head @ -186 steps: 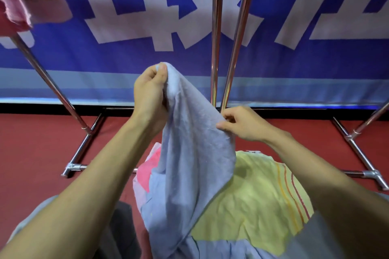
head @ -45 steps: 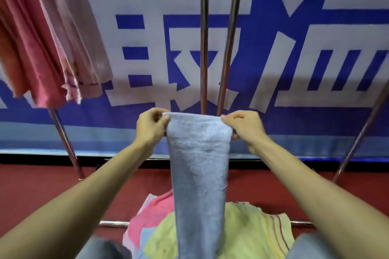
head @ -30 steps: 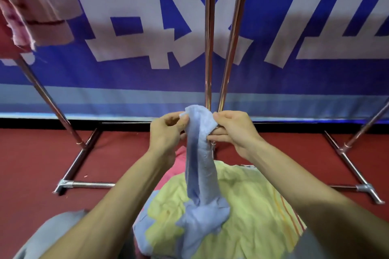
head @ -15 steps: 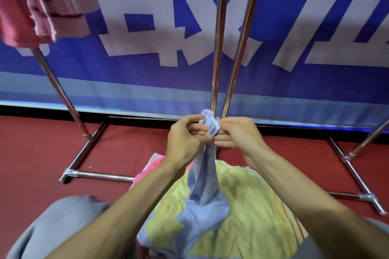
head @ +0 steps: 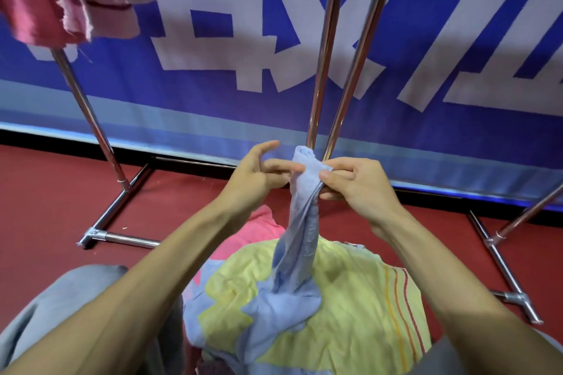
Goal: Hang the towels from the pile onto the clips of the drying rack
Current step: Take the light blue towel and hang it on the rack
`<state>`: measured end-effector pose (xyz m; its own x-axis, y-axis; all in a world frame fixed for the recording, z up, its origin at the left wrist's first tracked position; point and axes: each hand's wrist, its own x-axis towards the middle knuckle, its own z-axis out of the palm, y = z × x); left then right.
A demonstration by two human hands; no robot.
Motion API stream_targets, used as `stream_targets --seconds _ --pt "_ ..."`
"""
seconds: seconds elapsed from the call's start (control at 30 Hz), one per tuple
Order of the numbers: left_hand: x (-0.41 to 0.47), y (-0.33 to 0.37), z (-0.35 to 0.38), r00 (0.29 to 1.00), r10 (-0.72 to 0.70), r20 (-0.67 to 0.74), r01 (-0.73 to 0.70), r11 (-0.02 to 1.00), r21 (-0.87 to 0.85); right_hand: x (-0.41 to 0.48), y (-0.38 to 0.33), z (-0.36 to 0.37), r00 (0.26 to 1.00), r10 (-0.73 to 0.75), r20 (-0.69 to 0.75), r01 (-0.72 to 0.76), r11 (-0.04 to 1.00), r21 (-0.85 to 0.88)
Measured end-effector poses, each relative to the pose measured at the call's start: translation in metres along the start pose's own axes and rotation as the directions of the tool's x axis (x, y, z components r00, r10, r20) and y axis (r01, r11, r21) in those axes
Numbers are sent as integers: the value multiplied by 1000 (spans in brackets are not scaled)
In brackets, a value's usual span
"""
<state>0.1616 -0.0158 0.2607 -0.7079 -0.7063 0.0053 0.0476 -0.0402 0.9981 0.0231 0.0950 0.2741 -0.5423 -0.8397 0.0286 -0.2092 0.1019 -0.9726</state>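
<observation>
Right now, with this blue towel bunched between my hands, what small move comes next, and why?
Probably lift the gathered end up toward the rack's top. The right hand pinches the blue towel at its bunched tip, the left hand touches it, its tail lies on the pile, and no clip shows.

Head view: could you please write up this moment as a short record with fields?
held item: light blue towel, bunched narrow, lower end resting on the pile
right hand: pinches the towel near its top
left hand: fingers extended, tips touching the towel
pile top: yellow striped towel
hanging: pink towels, upper left
clips: none in view
</observation>
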Motion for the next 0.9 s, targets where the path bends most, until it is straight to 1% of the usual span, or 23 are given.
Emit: stream_targets --seconds 0.03,0.07,0.1,0.13,0.17,0.23,0.3,0.33,0.37,0.43,0.5,0.53,0.6,0.67,0.8,0.9 --pt "0 1 -2 999 30 -31 -28 997 74 0 -1 -2 999 -33 31 34 999 -37" --pt "1 1 -3 997 59 -41 -50 982 183 -1 -3 -3 996 -62 61 66 996 -67" --pt "1 1 -4 997 72 -29 -62 961 271 -1 -6 -5 992 -87 89 94 993 -78" --pt "1 1 -6 998 66 -5 -61 948 314 -1 -8 -6 988 -108 111 116 991 -67" --pt "1 2 -7 998 50 28 -57 948 314 -1 -9 -8 983 -128 128 134 990 -41" --pt "-2 7 -9 991 37 131 -68 968 242 0 -11 -12 975 -163 149 162 987 19" --pt "-6 12 -5 973 71 220 -110 979 170 1 -11 -15 972 -191 137 186 981 52" --pt "-8 13 -2 971 96 219 -132 980 152 1 -11 -17 972 -205 119 201 979 45" --pt "-10 13 0 974 122 189 -151 977 149 2 -11 -19 971 -221 92 220 975 20" --pt "-9 11 2 978 157 138 -179 970 165 3 -10 -19 966 -255 29 257 964 -69" --pt "-8 9 3 975 177 134 -201 959 199 4 -7 -17 964 -266 -22 260 952 -162" --pt "-6 7 4 972 188 141 -216 951 220 5 -6 -17 964 -259 -60 245 952 -183" --pt "-5 10 6 966 199 162 -234 943 235 5 -7 -17 963 -221 -154 200 970 -141" --pt "-1 23 9 963 224 152 -255 940 227 6 -17 -17 954 -183 -238 171 983 -67" --pt "9 68 16 944 312 104 -328 915 237 12 -64 -25 904 -222 -364 247 969 23" --pt "12 102 15 933 339 116 -358 902 240 15 -98 -30 880 -252 -404 294 955 46"
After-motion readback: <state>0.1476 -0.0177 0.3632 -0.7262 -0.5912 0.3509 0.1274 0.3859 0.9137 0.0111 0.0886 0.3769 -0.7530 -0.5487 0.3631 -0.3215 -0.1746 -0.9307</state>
